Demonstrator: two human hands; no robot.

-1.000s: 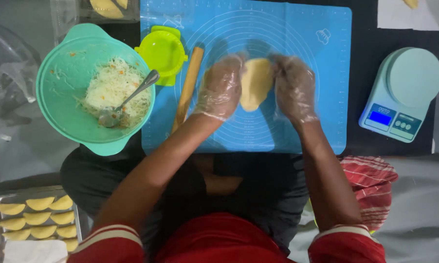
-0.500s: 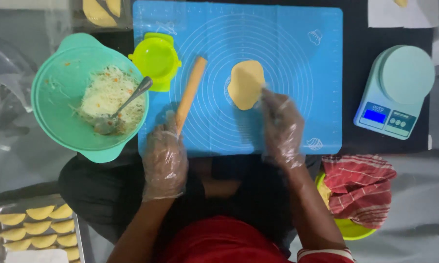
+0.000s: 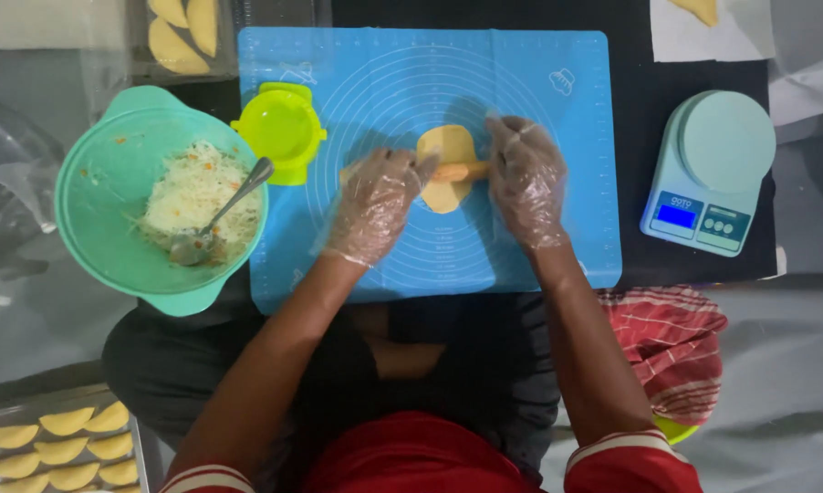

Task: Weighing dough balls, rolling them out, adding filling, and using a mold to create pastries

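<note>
Both gloved hands press flat on a wooden pin [image 3: 457, 171], palms down and fingers spread, not curled around it: the left hand [image 3: 373, 203] covers one end, the right hand [image 3: 526, 178] the other. Under the pin's middle lies a pale dough disc [image 3: 448, 146], at centre frame on the blue mat [image 3: 576, 91]. The dough looks soft, light and easily torn, best lifted by its edge. A green bowl [image 3: 101, 228] sits at left, a scale [image 3: 711, 173] at right.
</note>
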